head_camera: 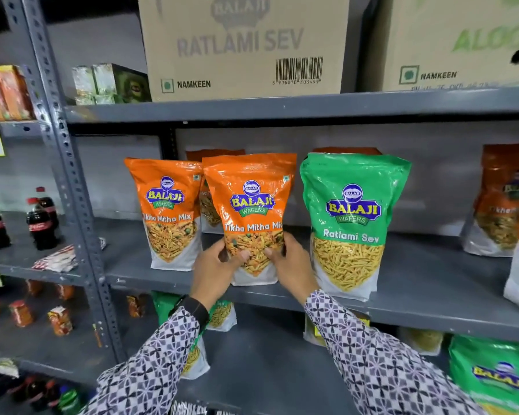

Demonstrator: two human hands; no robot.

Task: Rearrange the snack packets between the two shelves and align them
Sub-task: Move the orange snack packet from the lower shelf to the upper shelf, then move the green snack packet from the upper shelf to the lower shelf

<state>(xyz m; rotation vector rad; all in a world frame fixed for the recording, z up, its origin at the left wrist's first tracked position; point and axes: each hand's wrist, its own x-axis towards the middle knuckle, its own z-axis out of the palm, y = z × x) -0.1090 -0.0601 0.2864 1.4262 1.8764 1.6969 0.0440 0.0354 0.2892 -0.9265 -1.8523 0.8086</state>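
An orange Tikha Mitha Mix packet (250,205) stands upright at the front of the middle shelf (417,307). My left hand (215,271) and my right hand (291,265) both grip its lower part, thumbs on its front. A second orange packet (170,211) stands to its left, and another orange one (209,205) is partly hidden behind them. A green Ratlami Sev packet (352,223) stands to the right. More orange packets (504,202) sit at the far right. On the lower shelf (267,360) lie green packets (495,375), some hidden by my sleeves.
Cardboard cartons (243,46) fill the top shelf. The rack's slotted upright (69,187) runs down the left. Beyond it a neighbouring rack holds cola bottles (41,220) and small jars (21,313). Small boxes (111,82) sit left of the cartons.
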